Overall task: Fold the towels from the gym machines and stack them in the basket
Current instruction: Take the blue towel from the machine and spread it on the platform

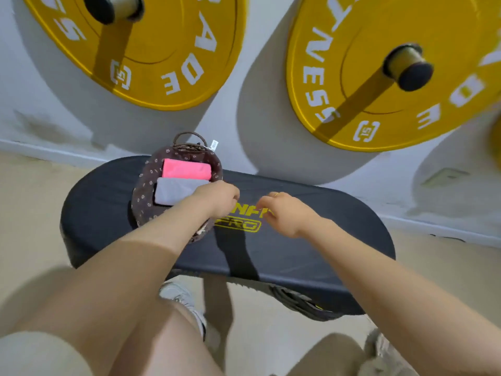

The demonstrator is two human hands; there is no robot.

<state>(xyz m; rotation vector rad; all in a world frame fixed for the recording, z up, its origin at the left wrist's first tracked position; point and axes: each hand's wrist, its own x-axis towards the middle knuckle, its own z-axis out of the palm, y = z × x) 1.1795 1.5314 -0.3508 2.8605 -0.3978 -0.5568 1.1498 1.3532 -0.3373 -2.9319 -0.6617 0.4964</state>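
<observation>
resting in fabric-lined wicker basket (145, 191): folded towels (187, 169).

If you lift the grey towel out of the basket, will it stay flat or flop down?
The grey towel would probably flop and come unfolded, since it looks like soft folded cloth. It likely feels light, being thin like the pink towel beside it. It shouldn't slip or roll, lying flat inside the basket.

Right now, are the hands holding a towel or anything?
Nothing. Left hand hovers, loosely curled, by the basket rim near the grey towel; right hand hangs over the bench.
</observation>
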